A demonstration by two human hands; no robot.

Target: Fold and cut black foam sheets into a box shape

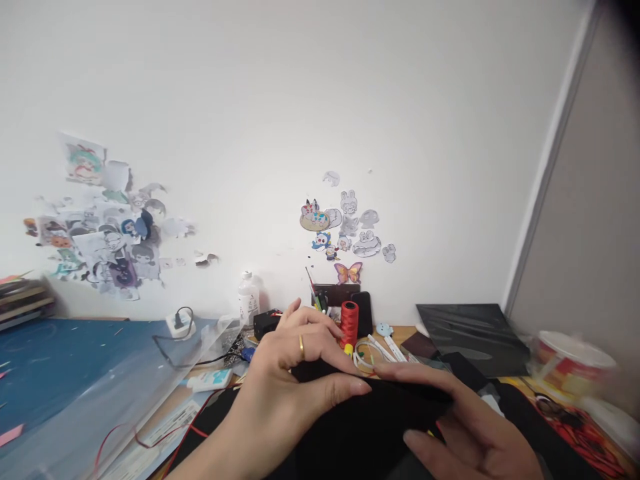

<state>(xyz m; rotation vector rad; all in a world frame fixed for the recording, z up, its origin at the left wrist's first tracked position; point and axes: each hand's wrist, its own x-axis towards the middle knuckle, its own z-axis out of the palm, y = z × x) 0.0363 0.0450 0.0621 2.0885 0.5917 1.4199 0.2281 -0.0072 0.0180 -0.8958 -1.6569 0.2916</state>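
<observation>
A black sheet of material (360, 427) is held up close at the lower middle. My left hand (300, 373), with a gold ring on one finger, pinches its top edge between thumb and forefinger. On the right side my right hand (465, 420) holds the same black piece, fingers behind its upper edge and thumb in front. Just behind the hands stands a spool of red thread (349, 323). A thin red cord (145, 440) runs over the table at the lower left.
A blue mat (75, 373) and clear plastic sheet lie left. A white bottle (249, 300) stands at the back. Far right are a black panel (465, 333), a tub (575, 363) and tangled red cords (585, 433). Paper cutouts (367, 244) cover parts of the wall.
</observation>
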